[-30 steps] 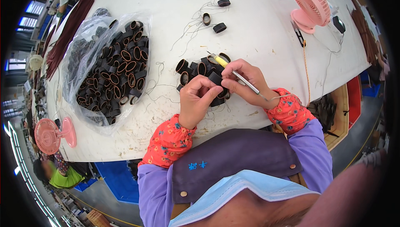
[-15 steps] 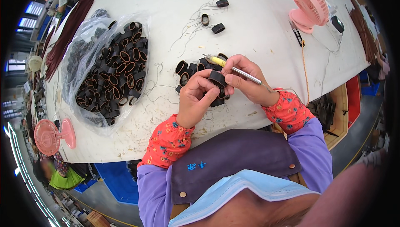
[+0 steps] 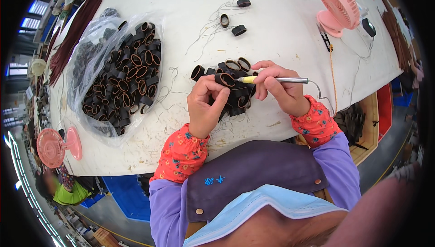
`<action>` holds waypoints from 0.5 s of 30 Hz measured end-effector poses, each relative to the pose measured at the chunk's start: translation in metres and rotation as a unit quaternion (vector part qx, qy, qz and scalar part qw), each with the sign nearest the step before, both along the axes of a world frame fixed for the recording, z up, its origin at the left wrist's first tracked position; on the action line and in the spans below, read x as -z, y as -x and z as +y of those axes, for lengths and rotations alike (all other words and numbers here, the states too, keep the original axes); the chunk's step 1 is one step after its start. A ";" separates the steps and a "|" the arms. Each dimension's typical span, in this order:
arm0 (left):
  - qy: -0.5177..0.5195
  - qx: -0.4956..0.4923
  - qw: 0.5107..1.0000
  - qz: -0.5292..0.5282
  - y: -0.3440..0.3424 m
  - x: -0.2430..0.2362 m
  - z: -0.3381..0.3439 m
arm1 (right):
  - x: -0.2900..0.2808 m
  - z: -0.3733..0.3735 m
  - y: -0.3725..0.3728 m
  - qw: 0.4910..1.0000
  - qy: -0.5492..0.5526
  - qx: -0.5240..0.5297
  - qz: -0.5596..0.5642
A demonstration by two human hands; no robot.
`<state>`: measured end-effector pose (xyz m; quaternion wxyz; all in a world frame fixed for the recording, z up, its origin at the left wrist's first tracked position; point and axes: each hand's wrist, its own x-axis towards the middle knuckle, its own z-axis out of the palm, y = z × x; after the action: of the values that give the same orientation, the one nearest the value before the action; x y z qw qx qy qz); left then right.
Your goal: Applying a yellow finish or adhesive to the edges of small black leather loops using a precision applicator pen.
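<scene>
My left hand (image 3: 206, 104) pinches a black oval loop (image 3: 224, 80) with tan edges, like a leather belt keeper. In my right hand (image 3: 283, 88) is a corded, pen-shaped tool (image 3: 290, 80) with a silver handle and a yellow grip. Its thin tip points left and meets the edge of the loop, or comes very close; I cannot tell which. Beneath both hands lies a pile of similar black loops (image 3: 238, 99), partly hidden by my fingers.
A clear plastic bag (image 3: 74, 88) full of black loops lies left. Farther off are three loops with loose threads (image 3: 213, 20). Thread snips (image 3: 324, 38) on an orange cord lie near a pink fan (image 3: 337, 9); another pink fan (image 3: 52, 147) stands at left. Dark brown strips (image 3: 74, 34) line the far left.
The pen-shaped tool has swung from slanting across my right hand to nearly level, its tip now at the loop. My left hand has shifted slightly left and turned the loop's opening.
</scene>
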<state>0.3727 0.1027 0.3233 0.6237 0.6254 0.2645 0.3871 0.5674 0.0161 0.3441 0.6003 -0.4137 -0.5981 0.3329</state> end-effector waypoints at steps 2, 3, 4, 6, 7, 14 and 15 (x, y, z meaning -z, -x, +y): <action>0.000 -0.001 1.000 0.000 -0.001 0.000 0.000 | 0.000 0.001 0.004 1.000 -0.010 0.023 -0.012; -0.001 -0.002 1.000 0.001 -0.001 0.000 -0.001 | 0.000 0.001 0.003 1.000 -0.010 0.023 -0.012; 0.000 -0.001 1.000 0.001 -0.001 0.000 -0.001 | 0.001 0.001 0.003 0.999 -0.010 0.023 -0.022; -0.007 -0.003 1.000 0.005 -0.001 0.000 -0.001 | 0.001 0.001 0.003 0.999 -0.010 0.024 -0.033; -0.007 -0.002 1.000 0.005 -0.001 0.000 -0.001 | 0.002 0.001 0.003 0.999 -0.011 0.025 -0.035; -0.005 0.005 1.000 0.006 0.000 0.003 -0.002 | 0.002 0.000 0.005 1.000 -0.001 0.003 0.002; -0.007 0.006 1.000 0.007 0.000 0.003 -0.002 | 0.002 0.000 0.005 1.000 -0.001 0.003 0.002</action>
<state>0.3726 0.1009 0.3206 0.6197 0.6340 0.2628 0.3807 0.5628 0.0163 0.3416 0.6030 -0.4144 -0.5958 0.3312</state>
